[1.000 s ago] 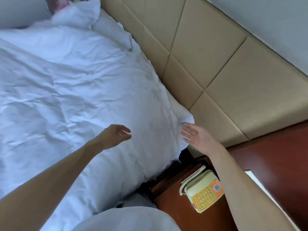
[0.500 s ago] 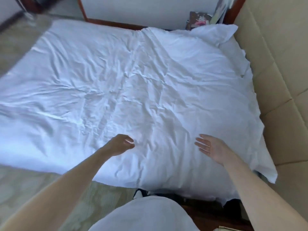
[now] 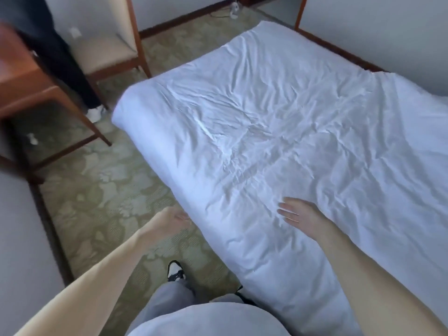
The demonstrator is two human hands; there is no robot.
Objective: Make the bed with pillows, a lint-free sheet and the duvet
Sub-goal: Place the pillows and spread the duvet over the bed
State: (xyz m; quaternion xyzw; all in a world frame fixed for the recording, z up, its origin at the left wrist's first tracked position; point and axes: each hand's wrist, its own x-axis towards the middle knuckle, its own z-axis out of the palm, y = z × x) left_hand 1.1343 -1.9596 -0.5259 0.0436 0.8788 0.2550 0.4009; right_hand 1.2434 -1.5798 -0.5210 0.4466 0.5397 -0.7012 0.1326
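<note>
Duvet [image 3: 278, 132], white and heavily creased, lies spread over the bed and fills the centre and right of the frame. Its right side runs out of the frame, and it hides whatever is under it. Its rounded far corner sits at centre left, and its near edge hangs toward the floor at the bottom.

Green patterned carpet [image 3: 101, 195] covers the floor on the left, and pale walls edged with dark wood skirting close off the top and upper right. A wooden desk [image 3: 21, 88] at the left edge is blurred and cut off. Beside it stands a wooden chair [image 3: 106, 49] with a cream seat. Another person's dark trouser leg [image 3: 60, 59] and white shoe [image 3: 95, 112] show in the upper left; the rest of them is out of frame.

Both hands are well apart. The right hand [image 3: 299, 212] has straight fingers laid on or just over the duvet; contact is hard to judge. The left hand [image 3: 173, 219] hangs loosely curled over the carpet, beside the bed's edge, holding nothing visible.

A black-and-white shoe [image 3: 175, 270] shows at bottom centre. A white plug [image 3: 233, 12] and its cable lie at the top.
</note>
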